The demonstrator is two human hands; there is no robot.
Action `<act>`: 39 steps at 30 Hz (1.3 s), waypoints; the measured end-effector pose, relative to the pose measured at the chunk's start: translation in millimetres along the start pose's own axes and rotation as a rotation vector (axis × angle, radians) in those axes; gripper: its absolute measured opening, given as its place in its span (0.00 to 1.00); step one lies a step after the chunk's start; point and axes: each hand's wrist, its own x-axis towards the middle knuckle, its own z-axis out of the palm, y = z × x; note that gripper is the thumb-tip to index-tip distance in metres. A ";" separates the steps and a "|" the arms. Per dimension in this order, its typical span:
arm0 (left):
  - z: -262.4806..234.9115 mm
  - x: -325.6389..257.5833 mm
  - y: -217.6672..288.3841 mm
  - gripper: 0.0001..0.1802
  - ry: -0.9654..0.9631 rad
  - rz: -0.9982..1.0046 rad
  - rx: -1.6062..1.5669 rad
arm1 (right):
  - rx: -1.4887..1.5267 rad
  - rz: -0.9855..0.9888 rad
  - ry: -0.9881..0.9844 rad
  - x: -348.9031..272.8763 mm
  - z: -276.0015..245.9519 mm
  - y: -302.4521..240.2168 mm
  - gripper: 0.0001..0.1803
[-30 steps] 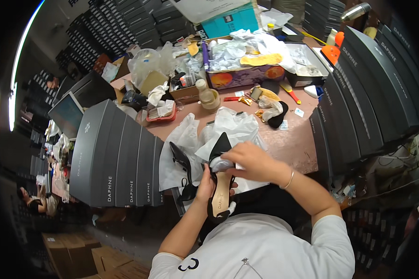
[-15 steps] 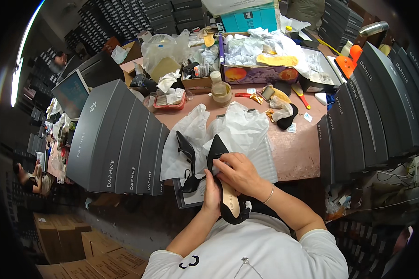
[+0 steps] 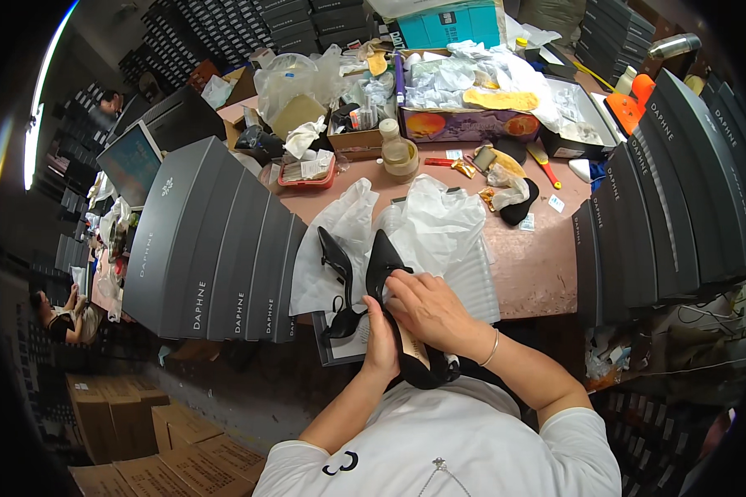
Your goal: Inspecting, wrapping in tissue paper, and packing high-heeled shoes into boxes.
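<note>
Left hand [image 3: 380,341] grips a black, pointed-toe shoe [image 3: 380,258], toe toward twelve o'clock, as the right hand [image 3: 429,308] covers its opening, hold unclear, the matching black shoe [image 3: 333,252] already lying partly on white tissue paper [image 3: 351,209] at ten o'clock, this one not yet laid down.

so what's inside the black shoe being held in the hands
Inside the held black shoe, part of the pale insole shows toward the heel. The right hand covers the opening nearer the toe, so whatever is in there cannot be seen.
</note>
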 end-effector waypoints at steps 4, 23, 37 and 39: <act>-14.3 5.4 -0.7 0.48 -0.041 0.069 0.243 | 0.210 0.078 -0.015 -7.0 -9.0 1.6 0.31; -61.5 37.1 20.1 0.40 -0.054 -0.085 -0.001 | -0.585 0.104 0.123 3.5 60.2 130.2 0.26; -47.8 21.9 4.7 0.39 0.003 -0.013 0.154 | 0.131 -0.067 -0.033 -2.1 25.2 27.9 0.06; -64.4 34.2 4.6 0.38 0.117 -0.037 0.064 | 0.164 -0.077 0.081 -13.2 8.2 20.2 0.06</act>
